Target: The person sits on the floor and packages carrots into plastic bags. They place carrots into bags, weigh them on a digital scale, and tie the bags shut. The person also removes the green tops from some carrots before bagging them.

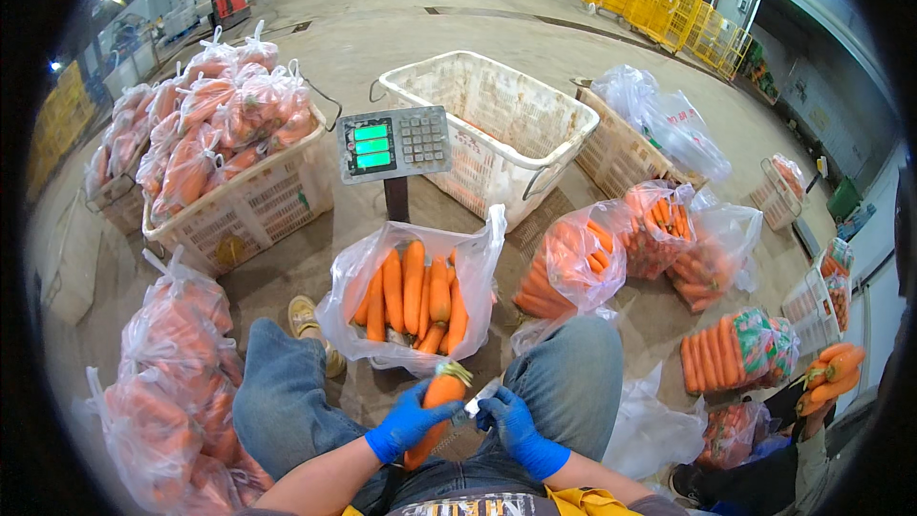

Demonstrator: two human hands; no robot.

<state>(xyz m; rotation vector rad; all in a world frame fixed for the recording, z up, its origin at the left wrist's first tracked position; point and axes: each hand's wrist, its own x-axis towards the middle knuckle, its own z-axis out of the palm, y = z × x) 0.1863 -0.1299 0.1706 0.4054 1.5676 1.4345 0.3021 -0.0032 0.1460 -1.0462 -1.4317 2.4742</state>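
Observation:
My left hand (pixel 410 421), in a blue glove, grips a large carrot (pixel 443 394) with a trimmed green top, held over my lap. My gloved right hand (pixel 514 426) is closed on a small whitish object (pixel 481 398) beside the carrot; what it is, I cannot tell. Beyond my hands, between my knees, stands an open plastic bag (pixel 333 315) with several carrots (pixel 413 287) inside. Right behind the bag, a scale's display panel (pixel 394 143) with lit green readouts rises on a post.
A white crate (pixel 487 158) stands behind the scale. Tied carrot bags (pixel 215 115) fill a crate (pixel 243 208) at left; more (pixel 165 394) lie beside my leg. Open carrot bags (pixel 573 258) stand at right. A co-worker's hand (pixel 817 419) holds carrots at far right.

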